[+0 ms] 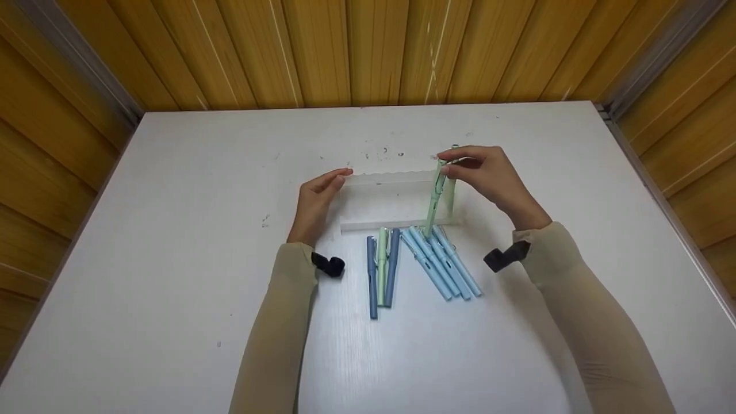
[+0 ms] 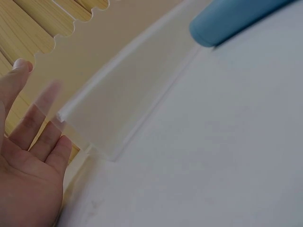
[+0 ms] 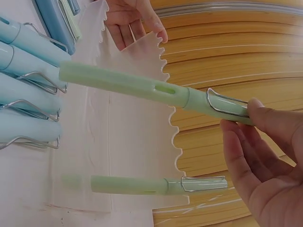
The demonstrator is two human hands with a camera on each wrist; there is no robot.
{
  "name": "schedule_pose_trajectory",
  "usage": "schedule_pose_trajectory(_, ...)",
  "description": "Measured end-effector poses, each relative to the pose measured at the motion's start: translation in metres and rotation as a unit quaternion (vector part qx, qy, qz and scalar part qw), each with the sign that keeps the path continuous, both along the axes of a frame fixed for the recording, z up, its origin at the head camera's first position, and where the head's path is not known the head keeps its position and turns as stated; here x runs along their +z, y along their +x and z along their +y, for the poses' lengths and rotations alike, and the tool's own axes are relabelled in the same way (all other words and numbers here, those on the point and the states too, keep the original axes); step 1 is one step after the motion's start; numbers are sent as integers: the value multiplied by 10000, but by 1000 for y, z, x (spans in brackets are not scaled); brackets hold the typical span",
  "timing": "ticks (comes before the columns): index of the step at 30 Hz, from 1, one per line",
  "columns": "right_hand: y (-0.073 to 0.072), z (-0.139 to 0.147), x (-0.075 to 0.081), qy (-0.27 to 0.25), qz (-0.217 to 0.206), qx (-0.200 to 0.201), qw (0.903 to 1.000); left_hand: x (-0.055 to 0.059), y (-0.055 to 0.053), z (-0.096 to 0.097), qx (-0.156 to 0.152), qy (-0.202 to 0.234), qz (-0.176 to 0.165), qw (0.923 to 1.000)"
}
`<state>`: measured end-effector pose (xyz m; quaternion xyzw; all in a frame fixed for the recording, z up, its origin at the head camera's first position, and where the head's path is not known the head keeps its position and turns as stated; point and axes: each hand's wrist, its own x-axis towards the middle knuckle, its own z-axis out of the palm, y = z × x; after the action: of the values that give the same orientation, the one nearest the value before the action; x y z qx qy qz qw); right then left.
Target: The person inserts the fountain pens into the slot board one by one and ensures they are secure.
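My right hand (image 1: 489,175) pinches the clip end of a light green pen (image 3: 128,87) between thumb and fingertips. That pen slants over the right part of a frosted, see-through pen holder (image 1: 374,224), its lower end near the front edge. A second light green pen (image 3: 137,185) rests in the holder's right end. At the holder's left end is my left hand (image 1: 316,201), its fairly straight fingers touching the end; some fingers show through the plastic in the left wrist view. The holder has a scalloped upper edge (image 3: 175,127).
In front of the holder lie several light blue pens (image 1: 440,264). To their left lie two dark blue pens (image 1: 372,282) with a light green pen (image 1: 382,270) between them. The white table (image 1: 172,259) meets yellow wood-look panels (image 1: 374,52) at the back.
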<state>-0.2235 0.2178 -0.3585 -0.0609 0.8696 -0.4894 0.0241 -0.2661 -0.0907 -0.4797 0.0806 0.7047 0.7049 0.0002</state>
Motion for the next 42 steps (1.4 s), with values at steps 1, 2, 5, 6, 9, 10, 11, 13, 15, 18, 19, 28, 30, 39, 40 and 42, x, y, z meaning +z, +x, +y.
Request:
schedule_pose_trajectory(1,-1,0,0,21,26,-10,10000,0,0,0,-2,-3,-1,10000)
schedule_pose_trajectory(2,-2,1,0,31,51,-25,10000,0,0,0,-1,0,-10,10000)
schedule_pose_trajectory(5,-4,2,1,52,141,-97,9998,0,0,0,9,-42,-62,10000)
schedule_pose_trajectory(6,-5,3,1,28,189,-118,9997,0,0,1,8,-50,-82,10000)
schedule_pose_trajectory(9,-7,5,1,-75,408,-111,9991,0,1,1,-22,37,-126,9999)
schedule_pose_trajectory(10,-8,5,1,-99,481,-101,9987,0,0,1,-32,93,-128,9999)
schedule_pose_trajectory(11,-8,6,1,-113,535,-103,9984,0,0,1,-44,141,-127,9998)
schedule_pose_trajectory(13,-9,6,2,-74,596,-104,9981,0,0,2,-62,225,-118,9997)
schedule_pose_trajectory(15,-10,7,2,42,583,-167,9982,0,0,2,-57,221,-103,9997)
schedule_pose_trajectory(18,-11,8,3,194,574,-254,9978,-1,0,2,-40,196,-71,9998)
schedule_pose_trajectory(19,-11,9,3,217,587,-280,9976,-1,-1,2,-32,197,-54,9998)
schedule_pose_trajectory(28,-12,10,4,166,684,-500,9963,-2,-2,2,0,98,-6,10000)
schedule_pose_trajectory(30,-12,10,3,131,718,-532,9959,-2,-2,2,6,55,-11,10000)
schedule_pose_trajectory(39,-17,12,-3,276,1035,-473,9931,-1,-2,2,-25,192,-50,9998)
schedule_pose_trajectory(40,-18,12,-4,302,1048,-452,9930,-1,-2,2,-40,240,-72,9997)
schedule_pose_trajectory(42,-18,12,-7,366,1057,-402,9929,-2,-1,2,-66,348,-130,9993)
